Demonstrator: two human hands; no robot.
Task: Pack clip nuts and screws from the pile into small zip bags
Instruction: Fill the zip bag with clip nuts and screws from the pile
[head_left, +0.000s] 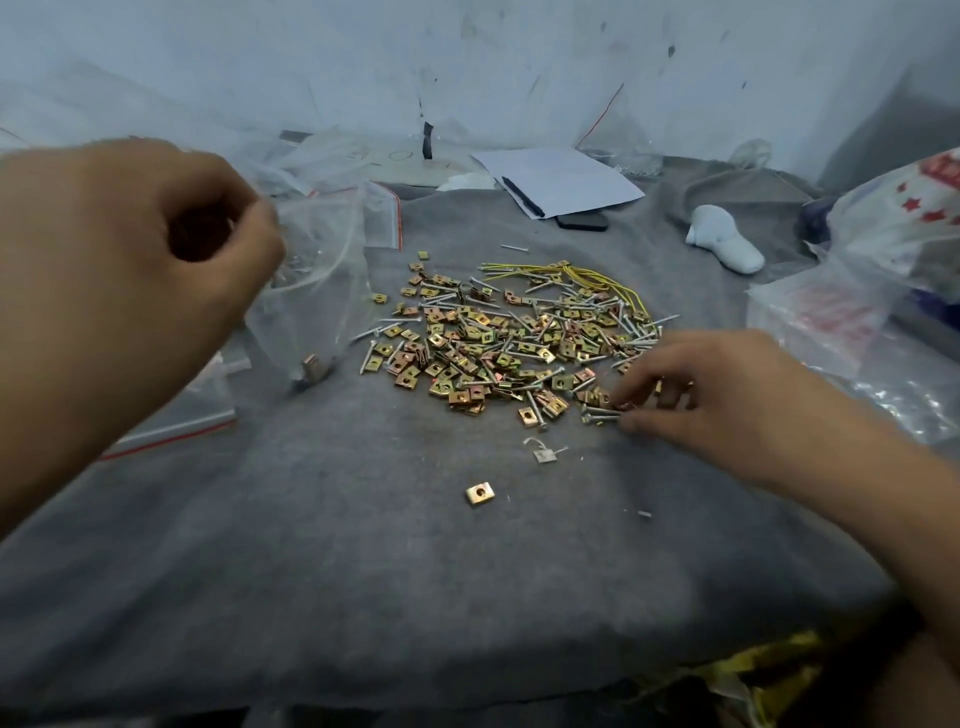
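Both forearms come in bare, no sleeve reaching the wrists. The left hand (130, 249) wears no glove, ring or watch, and looms large and a little blurred close to the camera. The right hand (727, 395) is bare too, with short nails showing on the fingers (644, 384).

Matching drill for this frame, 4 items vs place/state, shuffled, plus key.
1. zip bag
2. lone clip nut
3. pen
4. right hand

A. lying on the white paper
B. held up by the left hand
C. fingers at the near edge of the pile
D. alone on the grey cloth, nearer the camera than the pile

Pairs: 1-B, 2-D, 3-A, 4-C
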